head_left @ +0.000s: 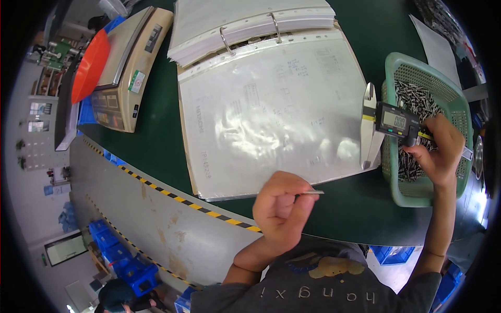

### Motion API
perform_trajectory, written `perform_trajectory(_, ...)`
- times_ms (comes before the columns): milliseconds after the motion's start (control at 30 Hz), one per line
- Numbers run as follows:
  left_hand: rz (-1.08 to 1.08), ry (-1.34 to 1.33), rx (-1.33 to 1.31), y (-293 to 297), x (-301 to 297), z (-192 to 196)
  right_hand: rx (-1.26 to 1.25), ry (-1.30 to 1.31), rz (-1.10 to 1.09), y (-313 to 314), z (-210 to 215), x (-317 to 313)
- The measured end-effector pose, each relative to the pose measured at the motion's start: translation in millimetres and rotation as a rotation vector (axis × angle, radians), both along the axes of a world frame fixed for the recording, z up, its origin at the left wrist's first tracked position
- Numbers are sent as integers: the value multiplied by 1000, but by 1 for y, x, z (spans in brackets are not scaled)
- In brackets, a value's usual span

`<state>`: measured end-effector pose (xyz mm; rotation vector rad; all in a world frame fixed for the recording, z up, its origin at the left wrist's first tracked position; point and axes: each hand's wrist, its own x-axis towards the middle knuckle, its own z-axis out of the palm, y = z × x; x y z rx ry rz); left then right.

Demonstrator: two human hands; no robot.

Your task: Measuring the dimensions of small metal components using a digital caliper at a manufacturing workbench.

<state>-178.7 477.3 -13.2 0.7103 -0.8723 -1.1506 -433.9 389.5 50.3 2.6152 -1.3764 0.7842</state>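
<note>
Green worktop (162, 146), x1. Ring binder (271, 115), open on it, clear-sleeved sheet facing up. Basket (417, 194), lt. green plastic, R of binder, w/ many sm. metal pins (415, 101). Digital caliper (394, 122), betw. binder & basket; R hand (443, 148), grip clamped on it. Thin metal pc. (315, 192), nr. binder's near edge; L hand (282, 208), grip pinched on it.
</note>
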Motion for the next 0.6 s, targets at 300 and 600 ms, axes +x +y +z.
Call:
perform_trajectory(300, 12, 15, 210, -4, 12, 7, -144, 76, 146, 4, 12, 14)
perform_trajectory(600, -84, 186, 188, -7, 8, 5, -308, 160, 222, 11, 17, 15)
